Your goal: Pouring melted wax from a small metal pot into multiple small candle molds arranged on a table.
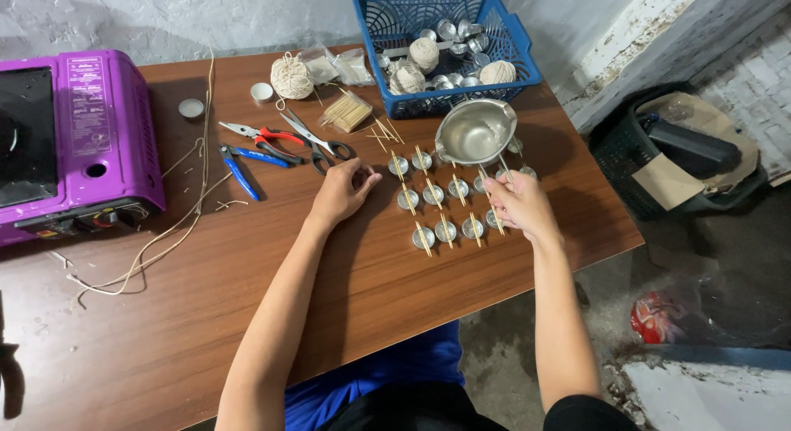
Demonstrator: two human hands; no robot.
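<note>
Seemingly mid-way through, the head view shows a brown wooden bench (pixel 247 283) with a grid of small round metal cups (pixel 446 230) laid out in rows right of centre, each with a thin wooden stick (pixel 449 229) across its rim. The right hand (pixel 519 204) is closed around the handle of a small steel pouring pot (pixel 475 131), which hangs tilted over the far row of cups; whether anything is running out cannot be told. The left hand (pixel 342 190) rests on the bench just left of the grid, fingers loosely curled, holding nothing that shows. The cups appear set up and ready; whether any are filled cannot be told.

Further off, a blue plastic basket (pixel 511 31) at the far edge holds more metal cups and balls of pale string. Left of it lie a bundle of wooden sticks (pixel 346 111), grey scissors (pixel 317 138), red-handled pliers (pixel 264 136) and blue-handled pliers (pixel 241 171). A purple portable gas stove (pixel 107 126) sits at the far left, with loose string (pixel 177 225) trailing beside it.
</note>
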